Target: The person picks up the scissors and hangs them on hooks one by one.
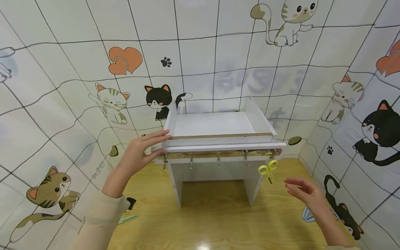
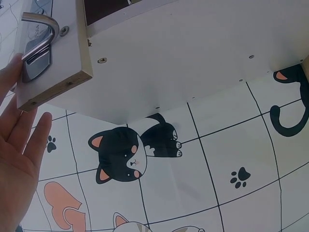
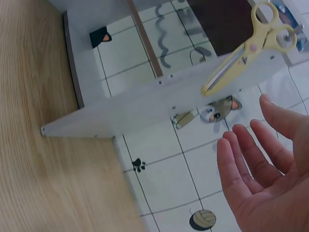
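Observation:
A small white shelf (image 1: 218,141) with an open tray top stands in front of me, with a row of metal hooks (image 1: 218,159) along its front edge. At the shelf's front left corner my left hand (image 1: 137,152) rests with extended fingers, the thumb near the leftmost hook (image 2: 41,34). Yellow scissors (image 1: 268,169) hang by a handle loop from the rightmost hook, blades down. Just right of them, apart from the scissors, hovers my right hand (image 1: 307,194), fingers loosely bent and holding nothing. The right wrist view shows the scissors (image 3: 248,50) against the shelf's side panel.
The shelf stands on a wood-grain tabletop (image 1: 215,222). Walls with cat drawings (image 1: 200,52) surround it on three sides. A light green object (image 1: 128,219) and a dark one (image 1: 131,202) lie by the left sleeve. Behind the right hand is a blue-outlined object (image 1: 307,214), partly hidden.

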Motion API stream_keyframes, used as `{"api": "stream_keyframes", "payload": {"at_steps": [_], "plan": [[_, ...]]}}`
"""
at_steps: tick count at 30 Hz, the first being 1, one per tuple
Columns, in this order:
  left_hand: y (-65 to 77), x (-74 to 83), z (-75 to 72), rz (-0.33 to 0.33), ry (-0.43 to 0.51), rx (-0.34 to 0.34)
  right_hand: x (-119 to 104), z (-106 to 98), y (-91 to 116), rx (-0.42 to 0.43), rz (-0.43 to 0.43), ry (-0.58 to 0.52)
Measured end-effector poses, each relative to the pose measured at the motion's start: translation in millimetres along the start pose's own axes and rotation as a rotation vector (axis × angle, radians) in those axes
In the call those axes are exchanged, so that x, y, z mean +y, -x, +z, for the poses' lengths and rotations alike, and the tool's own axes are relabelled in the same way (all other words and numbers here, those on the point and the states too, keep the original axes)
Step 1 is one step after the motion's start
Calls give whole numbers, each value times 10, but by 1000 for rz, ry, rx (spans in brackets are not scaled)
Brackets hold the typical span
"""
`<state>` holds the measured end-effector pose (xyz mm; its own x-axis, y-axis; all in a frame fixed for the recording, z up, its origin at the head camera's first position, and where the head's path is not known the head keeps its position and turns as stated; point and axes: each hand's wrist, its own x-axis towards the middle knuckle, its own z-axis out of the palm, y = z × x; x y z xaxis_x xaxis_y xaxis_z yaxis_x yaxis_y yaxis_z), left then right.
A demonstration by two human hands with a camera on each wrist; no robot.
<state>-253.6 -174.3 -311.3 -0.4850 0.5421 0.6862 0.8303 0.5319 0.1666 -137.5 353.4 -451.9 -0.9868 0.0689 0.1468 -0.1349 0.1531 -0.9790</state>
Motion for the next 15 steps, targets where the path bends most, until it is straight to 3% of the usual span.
{"api": "stream_keyframes", "payload": {"at_steps": [7, 15], "plan": [[28, 4, -20, -17, -10, 4, 103, -245, -25, 11, 136, -3], [37, 2, -38, -17, -12, 9, 317, -596, -43, 6, 193, -191]]}}
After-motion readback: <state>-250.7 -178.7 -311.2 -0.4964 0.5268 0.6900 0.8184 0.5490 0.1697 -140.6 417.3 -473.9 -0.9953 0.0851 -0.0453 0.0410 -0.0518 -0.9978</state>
